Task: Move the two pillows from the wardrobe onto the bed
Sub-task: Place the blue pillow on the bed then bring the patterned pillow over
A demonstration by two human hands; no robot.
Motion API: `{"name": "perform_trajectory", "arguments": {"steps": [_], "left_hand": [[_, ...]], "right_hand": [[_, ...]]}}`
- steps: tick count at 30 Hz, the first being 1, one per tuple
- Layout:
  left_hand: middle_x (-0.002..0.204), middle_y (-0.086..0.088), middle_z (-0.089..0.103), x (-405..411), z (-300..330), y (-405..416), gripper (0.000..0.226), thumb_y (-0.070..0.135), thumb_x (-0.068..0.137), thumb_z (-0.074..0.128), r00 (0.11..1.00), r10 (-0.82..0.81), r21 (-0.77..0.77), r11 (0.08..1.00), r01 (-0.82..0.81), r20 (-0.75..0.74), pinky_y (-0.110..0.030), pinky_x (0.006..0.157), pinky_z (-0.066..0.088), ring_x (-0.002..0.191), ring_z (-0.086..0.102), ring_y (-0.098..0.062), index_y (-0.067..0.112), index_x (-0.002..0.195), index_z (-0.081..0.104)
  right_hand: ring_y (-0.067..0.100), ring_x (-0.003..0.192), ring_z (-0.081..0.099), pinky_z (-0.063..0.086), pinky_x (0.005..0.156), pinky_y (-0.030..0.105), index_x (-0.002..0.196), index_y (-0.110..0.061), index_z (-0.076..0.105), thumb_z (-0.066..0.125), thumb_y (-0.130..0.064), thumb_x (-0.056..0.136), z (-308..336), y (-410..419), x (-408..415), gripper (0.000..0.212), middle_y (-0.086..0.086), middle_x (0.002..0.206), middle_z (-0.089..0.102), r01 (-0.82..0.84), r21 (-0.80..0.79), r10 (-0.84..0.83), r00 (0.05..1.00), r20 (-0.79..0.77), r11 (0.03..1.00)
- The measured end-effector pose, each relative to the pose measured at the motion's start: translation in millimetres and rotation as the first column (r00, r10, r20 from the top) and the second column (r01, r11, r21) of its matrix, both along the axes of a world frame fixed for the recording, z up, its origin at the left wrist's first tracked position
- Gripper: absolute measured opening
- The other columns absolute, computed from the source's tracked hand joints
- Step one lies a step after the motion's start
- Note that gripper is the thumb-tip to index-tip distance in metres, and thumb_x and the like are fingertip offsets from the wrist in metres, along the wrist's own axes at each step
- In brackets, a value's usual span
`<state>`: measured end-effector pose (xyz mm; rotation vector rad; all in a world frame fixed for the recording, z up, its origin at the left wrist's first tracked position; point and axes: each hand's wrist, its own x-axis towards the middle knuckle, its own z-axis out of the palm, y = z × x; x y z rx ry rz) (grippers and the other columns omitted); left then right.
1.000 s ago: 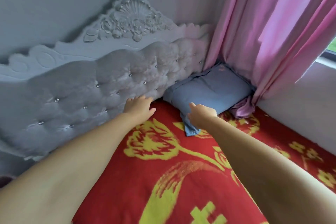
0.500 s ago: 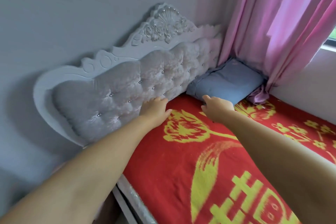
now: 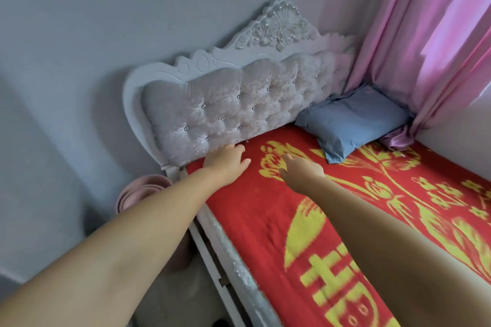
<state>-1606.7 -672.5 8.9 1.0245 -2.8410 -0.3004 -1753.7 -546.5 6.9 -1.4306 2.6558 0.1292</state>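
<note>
One blue pillow point(image 3: 353, 121) lies flat on the bed point(image 3: 265, 220), in the far corner between the headboard and the pink curtain. My right hand point(image 3: 300, 168) hovers over the red and yellow blanket, well short of the pillow, fingers spread and holding nothing. My left hand point(image 3: 228, 160) is also empty and open, just below the headboard's lower edge near the bed's left corner. No second pillow and no wardrobe are in view.
A tufted white headboard point(image 3: 239, 103) stands against the grey wall. Pink curtains point(image 3: 425, 34) hang at the right over a window ledge, with a bunch of purple cloth point(image 3: 398, 138) beside the pillow. A pink round bin point(image 3: 140, 191) sits on the floor left of the bed.
My right hand has let go of the pillow and drawn back from it. Both hands have pulled away as the view backs off and swings left; the pillow stays in the corner.
</note>
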Motion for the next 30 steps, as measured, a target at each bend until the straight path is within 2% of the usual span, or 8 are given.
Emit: {"name": "perform_trajectory", "arguments": {"steps": [4,7,12,14,18,22,25,30], "left_hand": [[0.126,-0.008,0.056,62,-12,39,0.044,0.044,0.096,0.041,0.998,0.063,0.027,0.998,-0.064,0.014,-0.041,0.095,0.041,0.117,0.051,-0.028,0.018,0.131,0.049],[0.123,-0.008,0.057,114,-13,54,0.043,0.043,0.095,0.044,0.992,0.122,0.04,0.992,-0.123,0.021,-0.04,0.092,0.043,0.116,0.052,-0.03,0.017,0.128,0.051],[0.109,-0.011,0.058,211,-13,69,0.031,0.04,0.093,0.047,0.979,0.199,0.058,0.978,-0.201,0.032,-0.042,0.082,0.049,0.105,0.056,-0.032,0.011,0.103,0.055],[0.116,-0.013,0.056,250,-19,79,0.033,0.041,0.094,0.047,0.973,0.222,0.071,0.972,-0.226,0.061,-0.042,0.085,0.046,0.11,0.054,-0.034,0.011,0.108,0.054],[0.133,-0.01,0.052,336,-28,97,0.047,0.042,0.093,0.048,0.962,0.269,0.095,0.958,-0.271,0.042,-0.039,0.094,0.044,0.123,0.049,-0.031,0.018,0.134,0.047],[0.126,-0.007,0.055,454,-35,104,0.042,0.045,0.093,0.046,0.919,0.386,0.08,0.917,-0.392,0.08,-0.037,0.08,0.043,0.115,0.053,-0.028,0.018,0.126,0.051],[0.13,-0.005,0.053,549,-38,103,0.042,0.044,0.095,0.045,0.858,0.497,0.068,0.859,-0.507,0.126,-0.034,0.073,0.04,0.114,0.054,-0.026,0.02,0.129,0.048],[0.128,-0.004,0.055,660,-37,93,0.043,0.045,0.094,0.046,0.777,0.604,0.045,0.784,-0.619,0.176,-0.037,0.081,0.046,0.113,0.055,-0.026,0.02,0.128,0.05]], "right_hand": [[0.032,0.097,0.063,0.043,0.061,0.034,0.138,-0.017,0.037,0.034,-0.034,0.1,-7,15,54,0.042,0.009,0.115,0.061,-0.09,-0.03,0.091,0.996,0.023,0.995],[0.033,0.098,0.063,0.04,0.061,0.032,0.139,-0.016,0.036,0.033,-0.035,0.1,-9,15,92,0.044,0.009,0.118,0.061,-0.157,-0.017,0.157,0.987,0.015,0.987],[0.032,0.095,0.064,0.039,0.061,0.031,0.138,-0.016,0.038,0.034,-0.034,0.099,-11,5,169,0.043,0.009,0.115,0.061,-0.278,-0.021,0.278,0.96,0.014,0.96],[0.032,0.1,0.063,0.041,0.065,0.033,0.136,-0.016,0.04,0.035,-0.033,0.098,-16,3,207,0.042,0.009,0.118,0.06,-0.328,-0.008,0.329,0.944,0.036,0.944],[0.032,0.111,0.06,0.045,0.079,0.038,0.135,-0.02,0.044,0.035,-0.035,0.096,-24,0,293,0.042,0.009,0.126,0.059,-0.392,0.01,0.391,0.918,0.064,0.92],[0.032,0.12,0.054,0.046,0.093,0.04,0.131,-0.015,0.052,0.039,-0.028,0.098,-37,-3,398,0.038,0.011,0.133,0.056,-0.5,0.138,0.498,0.865,0.051,0.855],[0.032,0.119,0.055,0.046,0.093,0.04,0.129,-0.013,0.055,0.037,-0.027,0.1,-45,-8,479,0.036,0.01,0.132,0.057,-0.616,0.206,0.617,0.784,0.066,0.76],[0.031,0.115,0.058,0.047,0.09,0.037,0.124,-0.017,0.055,0.034,-0.038,0.098,-51,-30,579,0.039,0.009,0.128,0.059,-0.663,0.144,0.65,0.749,0.131,0.735]]}}
